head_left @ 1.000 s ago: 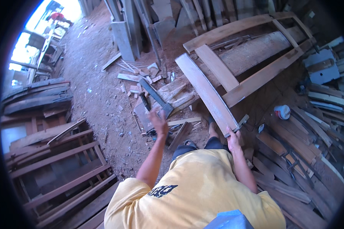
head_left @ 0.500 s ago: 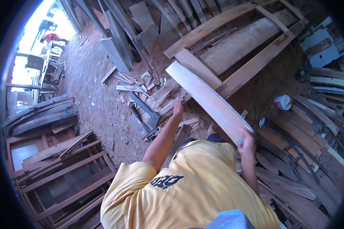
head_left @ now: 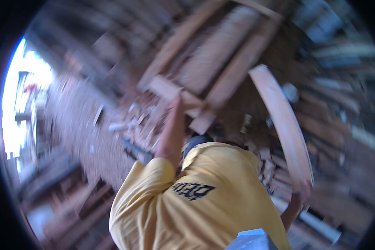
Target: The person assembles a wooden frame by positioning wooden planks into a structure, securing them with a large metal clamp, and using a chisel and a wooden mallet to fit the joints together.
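My right hand [head_left: 301, 192] grips the near end of a curved wooden board [head_left: 281, 118], which is held out on the right with its far end pointing away from me. The fingers are wrapped round the board's end. My left hand [head_left: 177, 100] reaches forward to the near end of a large wooden frame [head_left: 248, 68], beside its short end piece [head_left: 163, 86]. Motion blur smears the left fingers, and whether they touch the frame is unclear. A broad dusty plank [head_left: 221, 50] lies inside the frame.
Wood offcuts [head_left: 143, 123] litter the dirt floor [head_left: 81, 112] on the left. Stacked boards [head_left: 329, 129] fill the right side, near a white bucket [head_left: 290, 92]. Planks [head_left: 108, 46] lean at the back left. Wooden panels [head_left: 66, 208] lie at the lower left.
The curved board has swung right, away from the wooden frame, in my right hand. My left hand has moved forward to the frame's near end. The whole view has turned and blurred.
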`<act>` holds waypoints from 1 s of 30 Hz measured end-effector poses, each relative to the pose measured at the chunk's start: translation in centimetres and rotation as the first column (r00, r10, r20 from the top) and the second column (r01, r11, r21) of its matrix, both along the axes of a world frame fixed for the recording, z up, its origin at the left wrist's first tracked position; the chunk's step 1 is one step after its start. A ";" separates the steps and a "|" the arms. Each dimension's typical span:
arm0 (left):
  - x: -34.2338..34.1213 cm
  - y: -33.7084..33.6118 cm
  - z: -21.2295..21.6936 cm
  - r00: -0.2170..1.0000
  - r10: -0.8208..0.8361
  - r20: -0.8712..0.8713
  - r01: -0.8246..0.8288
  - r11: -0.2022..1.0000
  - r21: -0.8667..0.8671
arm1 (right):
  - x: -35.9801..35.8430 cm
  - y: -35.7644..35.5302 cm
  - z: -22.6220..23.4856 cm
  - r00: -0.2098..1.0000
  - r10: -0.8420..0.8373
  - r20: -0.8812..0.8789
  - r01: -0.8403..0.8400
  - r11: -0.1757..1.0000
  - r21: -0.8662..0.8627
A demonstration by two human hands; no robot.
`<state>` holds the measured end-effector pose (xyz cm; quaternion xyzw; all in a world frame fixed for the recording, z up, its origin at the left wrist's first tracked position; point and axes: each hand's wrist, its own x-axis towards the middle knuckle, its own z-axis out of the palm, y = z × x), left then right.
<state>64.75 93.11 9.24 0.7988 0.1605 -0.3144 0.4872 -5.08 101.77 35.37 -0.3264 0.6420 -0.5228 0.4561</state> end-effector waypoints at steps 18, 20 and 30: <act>5.4 -6.2 3.0 0.956 -0.276 -0.099 0.266 0.959 -0.101 | 9.8 8.9 -9.8 0.723 -0.397 0.565 0.229 0.910 0.346; 4.6 -6.8 3.6 0.951 -0.279 -0.131 0.269 0.959 -0.093 | 8.9 8.7 -9.3 0.680 -0.319 0.660 0.080 0.927 0.366; 3.2 -9.1 7.3 0.885 -0.397 -0.243 0.398 0.916 -0.050 | 7.9 2.1 -19.6 0.724 -0.106 0.681 -0.213 0.905 0.368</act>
